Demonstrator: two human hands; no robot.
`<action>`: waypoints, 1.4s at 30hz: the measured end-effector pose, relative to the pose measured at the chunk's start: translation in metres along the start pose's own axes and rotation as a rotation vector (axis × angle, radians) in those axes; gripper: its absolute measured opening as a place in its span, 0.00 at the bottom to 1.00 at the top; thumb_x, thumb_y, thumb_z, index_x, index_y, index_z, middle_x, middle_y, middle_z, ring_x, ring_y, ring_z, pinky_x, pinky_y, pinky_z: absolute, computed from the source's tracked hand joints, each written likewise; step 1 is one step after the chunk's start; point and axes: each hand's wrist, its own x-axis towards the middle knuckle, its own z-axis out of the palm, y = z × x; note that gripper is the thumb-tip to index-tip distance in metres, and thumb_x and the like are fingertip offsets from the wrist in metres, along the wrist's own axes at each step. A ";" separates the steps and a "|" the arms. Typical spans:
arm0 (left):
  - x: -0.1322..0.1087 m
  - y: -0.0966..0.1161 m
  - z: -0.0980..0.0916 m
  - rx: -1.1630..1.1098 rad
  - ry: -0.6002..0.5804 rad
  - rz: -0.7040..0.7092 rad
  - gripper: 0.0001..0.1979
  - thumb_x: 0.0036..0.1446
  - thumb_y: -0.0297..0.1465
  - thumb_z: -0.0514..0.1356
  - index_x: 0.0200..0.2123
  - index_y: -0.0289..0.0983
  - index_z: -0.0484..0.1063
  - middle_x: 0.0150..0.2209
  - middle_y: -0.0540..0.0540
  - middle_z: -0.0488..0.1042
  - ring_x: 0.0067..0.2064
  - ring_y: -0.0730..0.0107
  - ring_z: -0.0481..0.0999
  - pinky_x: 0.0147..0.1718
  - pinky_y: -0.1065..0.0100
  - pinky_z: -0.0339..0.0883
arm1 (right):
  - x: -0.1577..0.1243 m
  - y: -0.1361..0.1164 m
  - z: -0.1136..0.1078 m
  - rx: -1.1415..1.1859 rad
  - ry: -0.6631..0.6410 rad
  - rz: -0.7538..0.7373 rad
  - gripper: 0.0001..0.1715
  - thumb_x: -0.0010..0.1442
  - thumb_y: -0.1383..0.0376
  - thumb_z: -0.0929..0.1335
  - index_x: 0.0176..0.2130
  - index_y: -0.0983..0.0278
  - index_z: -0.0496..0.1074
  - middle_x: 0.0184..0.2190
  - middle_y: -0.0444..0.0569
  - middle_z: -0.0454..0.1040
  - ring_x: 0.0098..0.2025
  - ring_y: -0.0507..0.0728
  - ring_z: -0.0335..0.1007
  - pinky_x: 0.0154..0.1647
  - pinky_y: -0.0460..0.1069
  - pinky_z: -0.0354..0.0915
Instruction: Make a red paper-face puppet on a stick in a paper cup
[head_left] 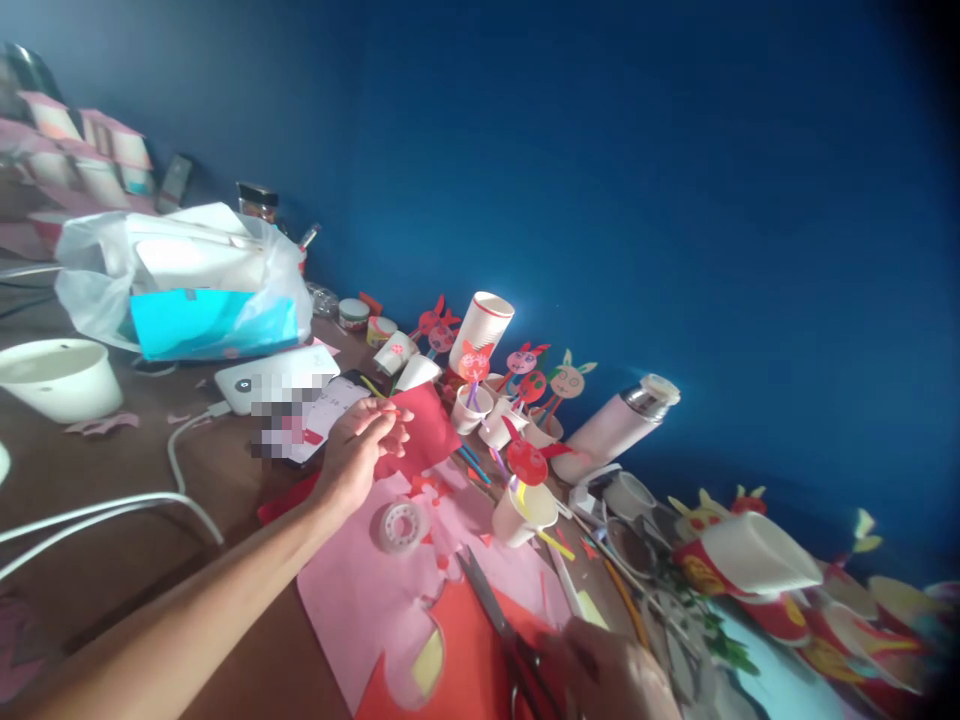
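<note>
My left hand (371,435) is closed in a pinch, with a small bit of red paper (391,412) showing at the fingertips. It hovers in front of a dark red paper sheet (429,430). Dark-bladed scissors (489,598) lie over orange-red paper (469,640), their handles beside my right hand (619,670). That hand is blurred at the bottom edge, and its grip is unclear. A roll of clear tape (402,526) rests on pink paper (337,590) among red scraps. A paper cup (525,512) holds a red paper face (528,462) on a stick.
More cups with paper faces (523,362) and a tilted pale thermos (619,425) stand along the wall. At left are a phone (319,425), a white power bank (277,378) with a cable (176,450), a plastic bag (97,260) and a white bowl (60,380). Red-and-white cups (750,555) crowd the right.
</note>
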 end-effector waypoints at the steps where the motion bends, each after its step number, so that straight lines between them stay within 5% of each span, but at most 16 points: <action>1: -0.002 0.001 0.001 -0.009 -0.004 -0.015 0.12 0.44 0.31 0.63 0.32 0.35 0.64 0.29 0.50 0.74 0.24 0.74 0.71 0.21 0.72 0.64 | -0.002 -0.015 0.001 0.054 -0.012 -0.066 0.21 0.57 0.52 0.63 0.19 0.56 0.70 0.15 0.41 0.73 0.20 0.53 0.68 0.20 0.45 0.56; 5: -0.011 0.004 0.006 -0.077 -0.035 -0.151 0.11 0.42 0.30 0.63 0.30 0.35 0.64 0.28 0.50 0.75 0.26 0.72 0.74 0.21 0.73 0.63 | 0.013 -0.083 0.000 0.235 -0.003 -0.367 0.09 0.59 0.62 0.64 0.32 0.55 0.74 0.29 0.43 0.77 0.31 0.55 0.73 0.33 0.47 0.63; 11: -0.019 0.007 0.002 -0.183 -0.100 -0.310 0.06 0.42 0.25 0.60 0.26 0.34 0.65 0.21 0.50 0.72 0.19 0.77 0.68 0.19 0.76 0.59 | 0.055 -0.139 0.024 0.175 0.105 -0.430 0.16 0.53 0.62 0.70 0.44 0.58 0.71 0.37 0.51 0.71 0.36 0.61 0.68 0.35 0.54 0.65; 16: -0.021 0.007 -0.005 -0.176 -0.152 -0.405 0.06 0.41 0.22 0.56 0.27 0.33 0.67 0.20 0.49 0.70 0.18 0.77 0.65 0.17 0.75 0.57 | 0.063 -0.135 0.029 0.479 0.042 -0.389 0.12 0.51 0.70 0.69 0.38 0.58 0.74 0.35 0.49 0.68 0.34 0.60 0.65 0.34 0.54 0.62; 19: -0.023 0.006 -0.006 -0.155 -0.163 -0.446 0.04 0.41 0.22 0.56 0.25 0.33 0.66 0.21 0.49 0.70 0.19 0.77 0.66 0.17 0.75 0.57 | 0.054 -0.122 0.017 0.873 -0.086 -0.307 0.04 0.54 0.64 0.69 0.33 0.59 0.73 0.30 0.45 0.67 0.29 0.54 0.65 0.30 0.49 0.62; 23: -0.031 0.005 -0.004 -0.189 -0.214 -0.548 0.03 0.43 0.23 0.55 0.24 0.33 0.66 0.19 0.54 0.62 0.17 0.81 0.58 0.15 0.76 0.52 | 0.036 -0.105 0.005 1.694 -0.276 -0.048 0.13 0.51 0.55 0.71 0.34 0.60 0.72 0.25 0.41 0.67 0.26 0.50 0.62 0.30 0.46 0.60; 26: -0.041 0.004 0.001 -0.208 -0.265 -0.682 0.02 0.46 0.27 0.56 0.26 0.34 0.66 0.17 0.57 0.55 0.16 0.84 0.49 0.13 0.78 0.42 | 0.025 -0.099 0.007 1.902 -0.258 0.080 0.14 0.48 0.56 0.74 0.33 0.60 0.73 0.25 0.42 0.69 0.27 0.50 0.62 0.32 0.46 0.60; 34: -0.058 -0.001 0.012 0.079 -0.440 -0.807 0.15 0.50 0.42 0.59 0.30 0.35 0.66 0.16 0.60 0.50 0.16 0.85 0.40 0.15 0.76 0.32 | 0.020 -0.095 0.008 1.777 -0.133 -0.043 0.14 0.51 0.56 0.71 0.39 0.57 0.72 0.39 0.47 0.72 0.38 0.57 0.67 0.40 0.51 0.64; 38: -0.060 -0.001 0.015 0.211 -0.494 -0.727 0.17 0.50 0.44 0.59 0.31 0.35 0.66 0.17 0.57 0.60 0.14 0.85 0.43 0.14 0.75 0.33 | 0.019 -0.089 0.006 1.278 0.083 -0.241 0.07 0.57 0.65 0.67 0.38 0.58 0.71 0.40 0.49 0.68 0.42 0.57 0.66 0.41 0.49 0.64; 42: -0.064 -0.001 0.016 0.253 -0.629 -0.680 0.20 0.52 0.46 0.57 0.23 0.34 0.63 0.14 0.57 0.57 0.14 0.85 0.44 0.14 0.74 0.35 | 0.017 -0.087 0.010 0.895 0.289 -0.343 0.13 0.56 0.74 0.66 0.41 0.60 0.68 0.41 0.50 0.64 0.44 0.55 0.66 0.44 0.47 0.64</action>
